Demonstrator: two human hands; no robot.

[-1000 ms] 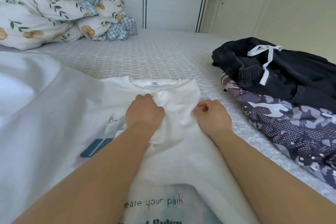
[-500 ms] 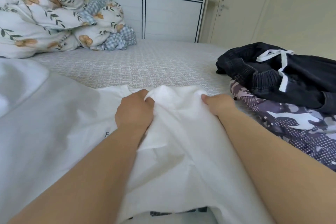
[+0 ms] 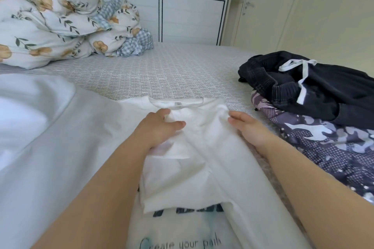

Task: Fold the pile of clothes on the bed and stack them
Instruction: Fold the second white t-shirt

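The white T-shirt [image 3: 194, 159] lies on the bed [image 3: 162, 73], right in front of the person, and it is only partly folded: one side is turned over the middle, and the printed words near the bottom still show. Two more clothes wait on the right, dark pants [image 3: 323, 87] on top of patterned pants [image 3: 323, 143], and they look not folded yet, so a lot is left and no stack shows. The left hand [image 3: 159, 127] lies flat on the folded part with loose fingers, pressing it down. The right hand [image 3: 249, 127] rests at the shirt's right edge, fingers loose, holding nothing.
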